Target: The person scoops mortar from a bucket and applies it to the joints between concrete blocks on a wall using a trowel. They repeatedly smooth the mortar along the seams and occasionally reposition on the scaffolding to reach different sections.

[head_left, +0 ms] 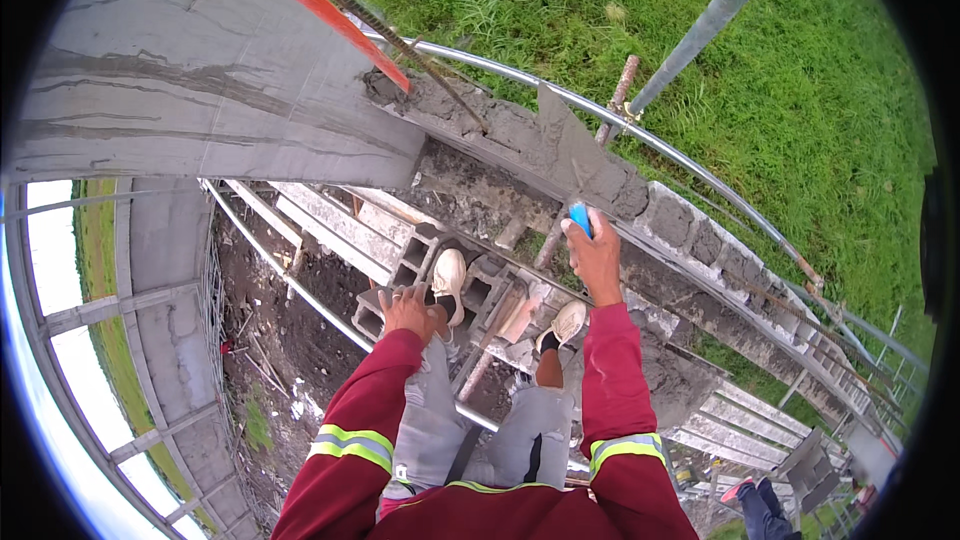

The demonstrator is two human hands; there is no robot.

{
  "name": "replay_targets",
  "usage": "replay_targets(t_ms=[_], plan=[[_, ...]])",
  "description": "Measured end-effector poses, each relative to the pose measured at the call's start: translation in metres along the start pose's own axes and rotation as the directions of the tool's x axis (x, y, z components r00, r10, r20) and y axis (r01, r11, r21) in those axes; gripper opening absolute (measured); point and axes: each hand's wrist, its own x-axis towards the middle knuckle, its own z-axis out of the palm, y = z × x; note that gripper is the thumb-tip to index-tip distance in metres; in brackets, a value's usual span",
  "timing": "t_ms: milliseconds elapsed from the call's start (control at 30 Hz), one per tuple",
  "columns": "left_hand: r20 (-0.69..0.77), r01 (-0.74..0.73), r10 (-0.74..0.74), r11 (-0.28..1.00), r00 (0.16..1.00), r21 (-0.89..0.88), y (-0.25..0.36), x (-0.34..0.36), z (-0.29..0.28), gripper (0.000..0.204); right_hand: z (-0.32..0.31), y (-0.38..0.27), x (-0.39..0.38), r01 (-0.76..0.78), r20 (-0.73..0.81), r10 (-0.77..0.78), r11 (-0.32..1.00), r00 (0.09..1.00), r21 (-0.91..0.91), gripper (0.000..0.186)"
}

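My right hand (597, 255) is closed round the blue handle (580, 218) of a mason's trowel. Its pointed grey blade (567, 135), smeared with mortar, lies over the wet mortar (620, 185) along the top of a block wall. Down to the left, my left hand (408, 312) hangs palm down with its fingers spread, holding nothing. It is beside the hollow concrete blocks (415, 258) near my left shoe; whether it touches them I cannot tell.
An orange straight bar (320, 10) and a rusty rebar (400, 45) slant by the grey concrete column (230, 90). Scaffold pipes (690, 35) run beyond the wall, above grass. Planks (340, 230) and a mortar heap (670, 375) lie around my feet. Another person's legs (765, 510) show at lower right.
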Motion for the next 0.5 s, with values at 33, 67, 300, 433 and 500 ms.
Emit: replay_targets(t_ms=[33,67,300,433,500], plan=[[0.043,0.009,-0.009,1.000,0.999,0.009,0.004,0.004,-0.001,0.071,-0.003,0.021,-0.011,-0.013,-0.017,0.013,0.999,1.000,-0.037,0.038],[0.044,-0.031,0.029,0.999,0.999,0.045,0.007,0.009,-0.002,0.071,-0.009,0.048,-0.024,-0.024,-0.029,0.023,0.999,0.999,-0.032,0.039],[0.095,-0.321,0.323,0.946,0.942,-0.034,0.014,0.066,-0.006,0.067,-0.051,0.331,-0.187,-0.185,-0.504,0.231,0.973,0.832,0.139,0.029],[0.081,-0.433,0.447,0.889,0.891,-0.147,0.014,0.101,-0.005,0.064,-0.062,0.499,-0.241,-0.215,-0.580,0.649,0.737,0.492,0.641,0.023],[0.111,-0.459,0.475,0.877,0.873,-0.143,0.020,0.112,-0.008,0.063,-0.062,0.583,-0.248,-0.208,-0.650,0.710,0.703,0.271,0.680,0.022]])
